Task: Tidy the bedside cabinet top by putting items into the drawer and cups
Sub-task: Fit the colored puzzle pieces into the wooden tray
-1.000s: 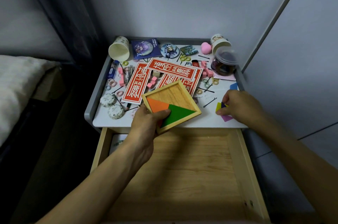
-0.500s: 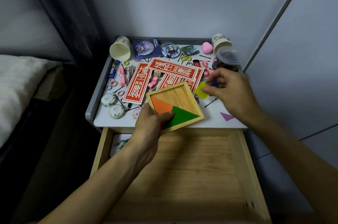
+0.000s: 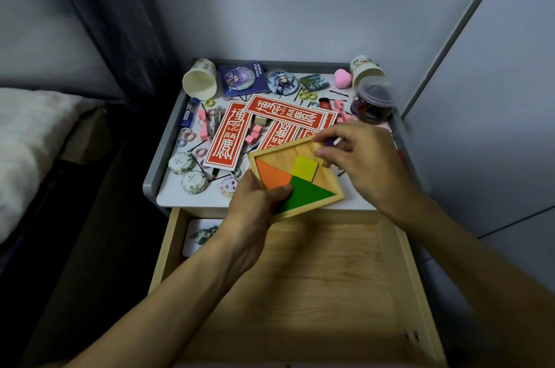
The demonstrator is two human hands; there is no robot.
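Note:
My left hand (image 3: 255,211) grips the near corner of a wooden tangram tray (image 3: 338,185), held over the cabinet's front edge. An orange triangle (image 3: 271,175), a green triangle (image 3: 306,193) and a yellow square (image 3: 304,168) lie in the tray. My right hand (image 3: 360,160) hovers over the tray's far right corner, pinching a small dark blue piece (image 3: 329,142) between its fingertips. Below, the wooden drawer (image 3: 300,292) stands open. Two paper cups lie at the back, one at the left (image 3: 199,83) on its side, one at the right (image 3: 366,70).
The cabinet top (image 3: 177,193) is strewn with red paper cards (image 3: 231,136), badges (image 3: 282,83), pink blocks, hair ties, hairpins, two round tins (image 3: 187,172), a pink sponge (image 3: 342,79) and a jar (image 3: 372,104). A card (image 3: 201,235) lies in the drawer's left corner. A bed is left.
My right hand picked pieces off the cabinet's right side and carried them over the tray. The yellow square now lies in the tray. The left hand kept holding the tray.

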